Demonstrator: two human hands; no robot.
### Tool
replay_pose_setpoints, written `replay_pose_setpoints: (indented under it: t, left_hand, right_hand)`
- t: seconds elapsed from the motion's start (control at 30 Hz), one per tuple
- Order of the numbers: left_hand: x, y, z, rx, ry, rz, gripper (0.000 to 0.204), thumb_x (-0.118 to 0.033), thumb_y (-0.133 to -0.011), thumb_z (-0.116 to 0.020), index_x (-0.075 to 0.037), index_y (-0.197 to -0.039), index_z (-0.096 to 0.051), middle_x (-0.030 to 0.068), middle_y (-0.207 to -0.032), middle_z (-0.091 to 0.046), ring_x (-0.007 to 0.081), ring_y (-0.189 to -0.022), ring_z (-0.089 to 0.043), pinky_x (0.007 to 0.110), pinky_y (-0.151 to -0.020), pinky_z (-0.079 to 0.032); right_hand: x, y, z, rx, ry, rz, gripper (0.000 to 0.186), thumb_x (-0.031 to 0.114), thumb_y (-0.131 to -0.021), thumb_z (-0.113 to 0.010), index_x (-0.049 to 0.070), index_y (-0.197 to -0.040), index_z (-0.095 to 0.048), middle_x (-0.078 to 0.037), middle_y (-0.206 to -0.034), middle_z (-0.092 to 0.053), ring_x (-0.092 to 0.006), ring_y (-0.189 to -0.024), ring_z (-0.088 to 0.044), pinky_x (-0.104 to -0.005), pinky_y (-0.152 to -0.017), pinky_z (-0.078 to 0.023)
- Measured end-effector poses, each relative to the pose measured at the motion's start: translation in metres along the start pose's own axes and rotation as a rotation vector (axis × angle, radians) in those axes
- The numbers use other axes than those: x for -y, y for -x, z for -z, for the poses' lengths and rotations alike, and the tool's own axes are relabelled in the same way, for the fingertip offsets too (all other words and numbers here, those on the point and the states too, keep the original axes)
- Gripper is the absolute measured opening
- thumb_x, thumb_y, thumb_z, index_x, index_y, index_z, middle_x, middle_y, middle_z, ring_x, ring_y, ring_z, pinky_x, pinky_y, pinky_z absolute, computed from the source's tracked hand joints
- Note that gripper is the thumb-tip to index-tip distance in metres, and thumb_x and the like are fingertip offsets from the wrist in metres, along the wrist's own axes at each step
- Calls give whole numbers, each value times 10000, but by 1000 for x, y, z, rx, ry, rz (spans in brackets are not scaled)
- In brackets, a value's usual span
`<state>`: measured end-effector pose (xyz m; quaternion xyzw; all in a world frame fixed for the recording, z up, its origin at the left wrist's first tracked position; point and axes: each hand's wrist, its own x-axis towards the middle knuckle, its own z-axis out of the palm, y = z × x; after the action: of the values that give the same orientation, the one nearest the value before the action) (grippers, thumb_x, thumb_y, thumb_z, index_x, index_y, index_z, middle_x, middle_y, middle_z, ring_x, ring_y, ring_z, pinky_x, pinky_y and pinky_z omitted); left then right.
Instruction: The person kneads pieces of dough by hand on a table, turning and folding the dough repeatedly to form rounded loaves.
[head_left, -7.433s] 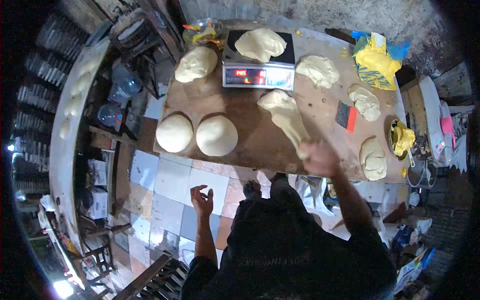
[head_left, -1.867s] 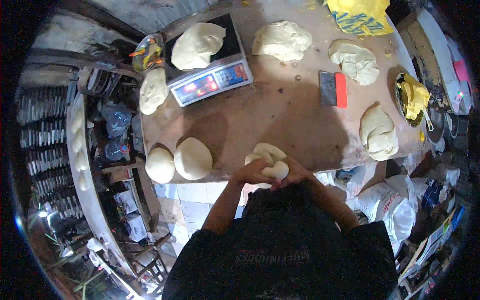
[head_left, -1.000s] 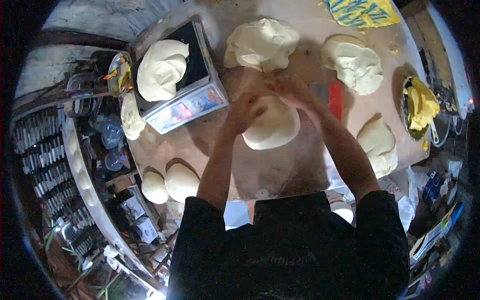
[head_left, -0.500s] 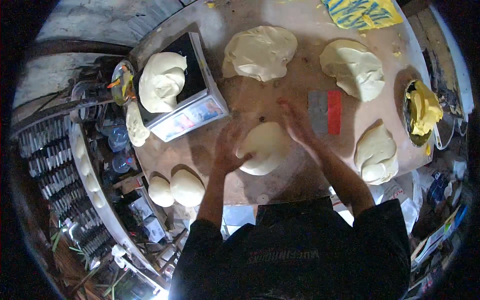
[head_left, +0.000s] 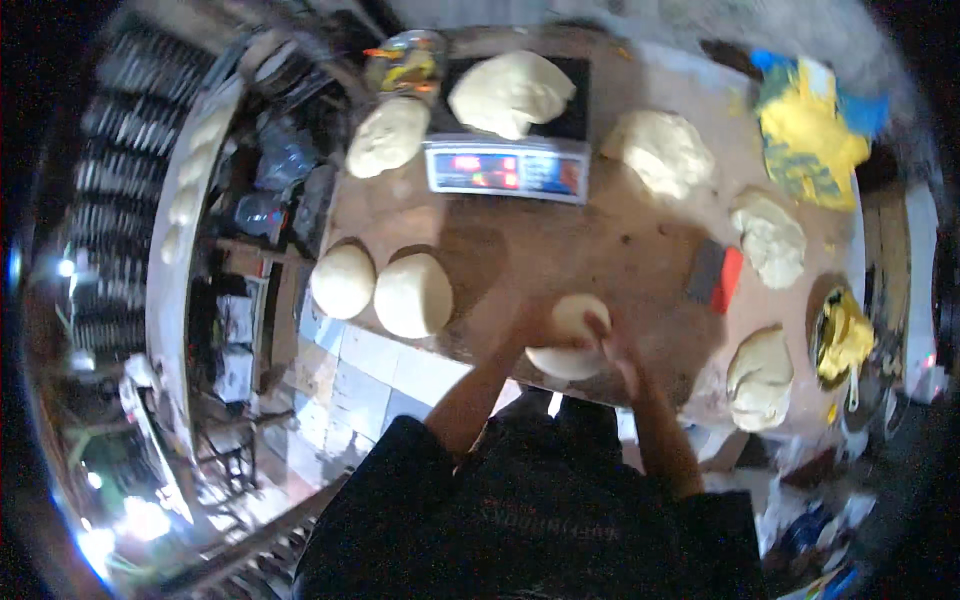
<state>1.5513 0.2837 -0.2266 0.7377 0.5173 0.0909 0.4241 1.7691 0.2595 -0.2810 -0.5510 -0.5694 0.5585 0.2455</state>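
A smooth pale dough ball (head_left: 580, 315) lies at the near edge of the table between my hands. My left hand (head_left: 545, 335) reaches across it from the left, its fingers curved along the dough and blurred. From the right, my right hand (head_left: 614, 345) cups it, with fingers bent over its side. To the left sit a large dough ball (head_left: 413, 295) and a smaller dough ball (head_left: 343, 281), side by side. A digital scale (head_left: 508, 190) with a lit display carries a dough lump (head_left: 508, 95).
Loose dough lumps lie beside the scale (head_left: 388, 138), behind it to the right (head_left: 662, 152), and along the right side (head_left: 760, 375). A grey-and-red scraper (head_left: 728, 280) rests right of centre. Yellow fat (head_left: 846, 335) fills a bowl near a fat-smeared wrapper (head_left: 805, 180). A rack (head_left: 115, 200) stands left.
The view has turned, so the table appears shifted. My hands have moved from the sides of the dough ball to over it. The ball now sits closer to the table's near edge.
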Motion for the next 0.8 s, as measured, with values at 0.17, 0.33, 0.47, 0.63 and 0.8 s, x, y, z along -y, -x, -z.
replay_pose_setpoints:
  t: [0.17,0.33,0.47,0.63,0.8]
  left_hand:
    - [3,54,8,-84,14,151,844,-560,-634,-840,-142,-1324,-589,151,-1267,-644,343,-1168,-611,461,-1030,-472]
    - [18,23,18,-260,40,5,791,-609,-652,-797,-165,-1283,-622,158,-1255,-642,349,-1159,-609,457,-1016,-471]
    - [35,37,-9,-255,141,39,755,-647,-666,-762,-183,-1251,-649,163,-1245,-641,354,-1151,-607,454,-1005,-470]
    - [47,85,-42,-168,191,277,720,-695,-683,-719,-206,-1210,-682,170,-1233,-639,360,-1142,-605,450,-990,-470]
    - [61,99,-31,-560,158,183,715,-676,-820,-609,-168,-1321,-601,201,-1384,-518,382,-1247,-512,490,-1042,-427]
  right_hand:
    - [43,-2,-25,-189,375,360,646,504,-885,-678,6,-1282,-567,-195,-1287,-548,-283,-1164,-542,-443,-980,-440]
    - [53,-39,-16,-296,365,651,611,448,-886,-687,10,-1291,-556,-192,-1277,-540,-280,-1230,-482,-436,-1052,-381]
    - [42,-32,-24,106,371,393,547,404,-894,-687,9,-1256,-574,-196,-1271,-548,-288,-1226,-490,-454,-1055,-381]
    - [26,7,-54,335,287,271,467,350,-906,-686,8,-1211,-596,-201,-1264,-558,-298,-1220,-500,-477,-1059,-381]
    - [-28,-32,-8,101,106,147,530,445,-973,-569,20,-1290,-541,-115,-1209,-566,-246,-1151,-516,-421,-1004,-425]
